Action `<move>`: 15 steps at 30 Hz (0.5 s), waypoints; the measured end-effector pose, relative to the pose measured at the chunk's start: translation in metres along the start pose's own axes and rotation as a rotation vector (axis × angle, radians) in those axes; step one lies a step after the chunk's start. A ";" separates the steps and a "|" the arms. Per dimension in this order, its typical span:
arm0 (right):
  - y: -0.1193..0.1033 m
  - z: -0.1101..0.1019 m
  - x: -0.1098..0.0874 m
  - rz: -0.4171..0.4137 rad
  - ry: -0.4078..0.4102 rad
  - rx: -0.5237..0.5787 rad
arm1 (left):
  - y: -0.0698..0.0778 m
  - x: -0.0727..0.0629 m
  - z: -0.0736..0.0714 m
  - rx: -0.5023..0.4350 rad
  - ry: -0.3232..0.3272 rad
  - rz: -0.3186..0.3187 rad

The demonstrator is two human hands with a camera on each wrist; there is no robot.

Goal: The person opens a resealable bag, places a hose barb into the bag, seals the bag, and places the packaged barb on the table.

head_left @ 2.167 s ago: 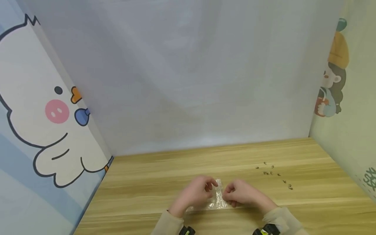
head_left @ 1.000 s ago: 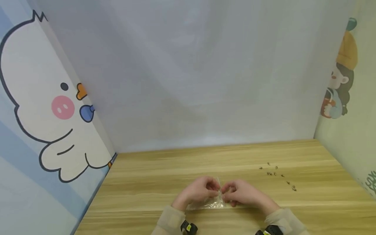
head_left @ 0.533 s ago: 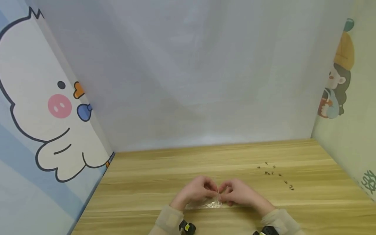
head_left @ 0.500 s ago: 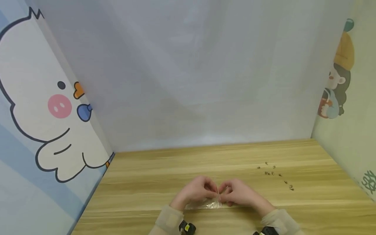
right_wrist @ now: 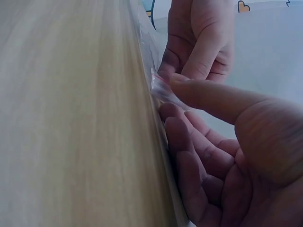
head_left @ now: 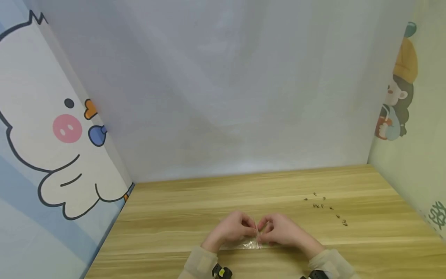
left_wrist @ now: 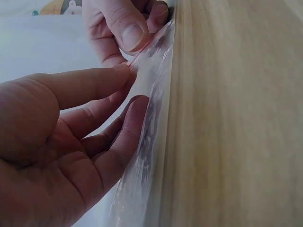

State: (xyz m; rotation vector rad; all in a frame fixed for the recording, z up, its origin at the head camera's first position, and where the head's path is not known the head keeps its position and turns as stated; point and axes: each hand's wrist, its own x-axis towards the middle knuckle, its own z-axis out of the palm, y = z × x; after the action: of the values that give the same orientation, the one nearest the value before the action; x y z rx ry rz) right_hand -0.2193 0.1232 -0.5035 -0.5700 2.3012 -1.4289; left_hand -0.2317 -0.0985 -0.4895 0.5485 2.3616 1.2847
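Note:
A clear zip-lock bag point(head_left: 249, 245) with a thin red line along its zip edge lies on the table under and between the two hands. My left hand point(head_left: 232, 228) pinches that edge between thumb and index finger, its other fingers loosely bent against the plastic. Opposite it, my right hand point(head_left: 281, 231) pinches the same edge with thumb and forefinger. In the left wrist view the bag point(left_wrist: 150, 135) stretches low along the tabletop, with the right thumb point(left_wrist: 131, 37) on the red line. The fingers hide part of the edge, and I cannot tell whether the zip is parted.
Several small dark metal pieces point(head_left: 322, 206) lie scattered on the wooden table point(head_left: 181, 201) to the right, beyond the right hand. A pale curtain point(head_left: 244, 97) hangs behind the table, with cartoon-printed panels point(head_left: 66, 128) at both sides.
The left fingers, earlier loose above the bag, have closed on its zip edge next to the right fingers. Both hands have since shifted slightly left, and the edge now stands raised between them.

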 end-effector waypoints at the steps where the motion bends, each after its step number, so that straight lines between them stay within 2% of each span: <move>1: 0.000 0.000 0.000 -0.003 -0.001 -0.007 | 0.000 0.000 0.000 -0.003 0.000 0.000; 7: -0.002 -0.001 -0.001 -0.016 -0.006 -0.046 | -0.002 0.002 0.000 0.002 0.004 0.004; 15: -0.001 0.001 0.000 0.007 -0.003 -0.069 | -0.003 0.003 0.001 0.009 0.008 0.000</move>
State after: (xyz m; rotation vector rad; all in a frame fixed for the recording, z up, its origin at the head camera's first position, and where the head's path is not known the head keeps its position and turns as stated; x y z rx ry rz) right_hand -0.2184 0.1222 -0.5028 -0.5831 2.3554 -1.3492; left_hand -0.2343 -0.0980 -0.4933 0.5467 2.3750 1.2791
